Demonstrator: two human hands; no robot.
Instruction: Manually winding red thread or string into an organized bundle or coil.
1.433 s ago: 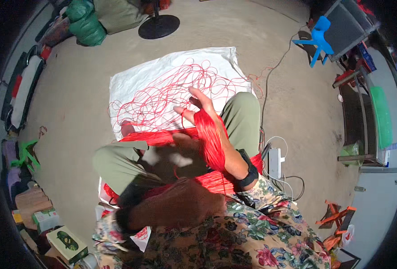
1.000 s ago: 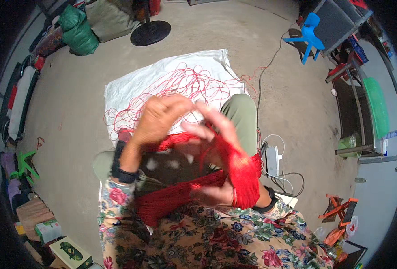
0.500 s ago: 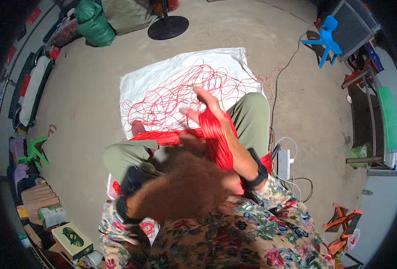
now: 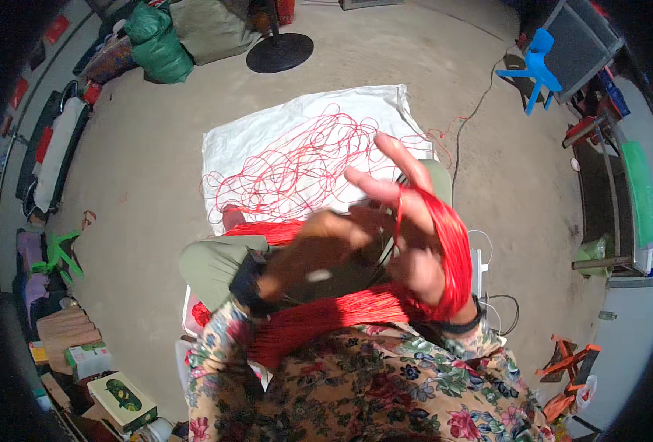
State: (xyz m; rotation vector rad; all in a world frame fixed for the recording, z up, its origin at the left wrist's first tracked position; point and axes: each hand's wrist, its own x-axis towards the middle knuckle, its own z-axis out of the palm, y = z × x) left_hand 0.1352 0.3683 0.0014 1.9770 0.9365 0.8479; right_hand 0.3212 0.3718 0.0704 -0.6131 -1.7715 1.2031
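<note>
A green bag (image 4: 158,48) lay at the far left. Toward the middle, loose red cord (image 4: 291,173) was tangled on a white cloth (image 4: 230,147); nearer, the left hand (image 4: 326,247) hung shadowed and blurred above the lap, and whether its fingers were closed could not be told. A red hank (image 4: 348,309) stretched across the near lap. Right of it, the right hand (image 4: 417,214) had two fingers extended and apart, a red coil (image 4: 455,247) looped around it. At the far right stood a blue chair (image 4: 538,68).

A long-sleeved beige fabric shirt (image 4: 385,390) printed with red roses, blue flowers and green leaves fills the lower centre. Wide black wristbands (image 4: 247,283) meet its sleeves (image 4: 225,335). Plain grey-green fabric trousers (image 4: 214,267) show left of centre.
</note>
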